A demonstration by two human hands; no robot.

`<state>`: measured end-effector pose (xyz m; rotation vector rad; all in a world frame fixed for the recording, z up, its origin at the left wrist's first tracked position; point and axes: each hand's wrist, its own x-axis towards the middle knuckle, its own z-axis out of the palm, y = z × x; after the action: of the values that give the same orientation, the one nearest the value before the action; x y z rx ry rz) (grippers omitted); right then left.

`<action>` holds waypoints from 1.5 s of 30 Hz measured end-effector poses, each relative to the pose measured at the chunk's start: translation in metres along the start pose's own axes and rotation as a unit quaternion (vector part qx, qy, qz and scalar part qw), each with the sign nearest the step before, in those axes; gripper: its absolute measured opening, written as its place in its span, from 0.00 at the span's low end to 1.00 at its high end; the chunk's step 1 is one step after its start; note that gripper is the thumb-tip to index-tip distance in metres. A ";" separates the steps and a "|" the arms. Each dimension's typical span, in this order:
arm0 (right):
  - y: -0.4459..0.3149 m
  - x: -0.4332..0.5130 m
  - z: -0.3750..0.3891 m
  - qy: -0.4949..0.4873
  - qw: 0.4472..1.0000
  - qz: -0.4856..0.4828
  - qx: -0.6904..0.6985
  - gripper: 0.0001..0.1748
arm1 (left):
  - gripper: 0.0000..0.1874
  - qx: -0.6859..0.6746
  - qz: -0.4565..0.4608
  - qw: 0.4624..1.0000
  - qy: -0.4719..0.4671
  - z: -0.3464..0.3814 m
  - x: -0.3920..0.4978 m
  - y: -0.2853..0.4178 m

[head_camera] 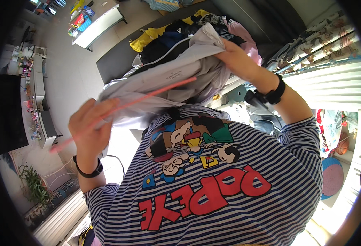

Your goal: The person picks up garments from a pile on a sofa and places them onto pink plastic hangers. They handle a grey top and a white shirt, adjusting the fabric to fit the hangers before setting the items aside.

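A light grey cloth garment (155,77) with small print on it is stretched between my two hands in front of my chest. My left hand (91,129), blurred, grips its left end together with a thin pink stick (155,92), which slants up to the right across the cloth. My right hand (229,55) is closed on the upper right corner of the garment, its fingertips hidden behind the fabric. A white, cord-like line (168,53) curves just beyond the garment. Black bands are on both wrists.
Behind the garment, yellow (149,37), black and pink clothes (242,33) lie on a dark sofa (112,67). A white table (100,26) with a blue basket (84,24) stands at upper left. Patterned curtains (322,46) hang at right; a plant (35,184) is at lower left.
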<state>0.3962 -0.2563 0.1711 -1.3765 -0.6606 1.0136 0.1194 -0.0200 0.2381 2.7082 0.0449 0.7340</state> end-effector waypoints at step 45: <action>-0.003 -0.018 -0.052 -0.165 0.886 0.204 -0.383 0.28 | 0.17 -0.150 -0.074 0.983 0.069 -0.051 -0.008 -0.052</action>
<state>0.4344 -0.2962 0.1705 -2.1170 -1.1347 1.4206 0.0898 0.0434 0.2583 2.3385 0.1545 0.8107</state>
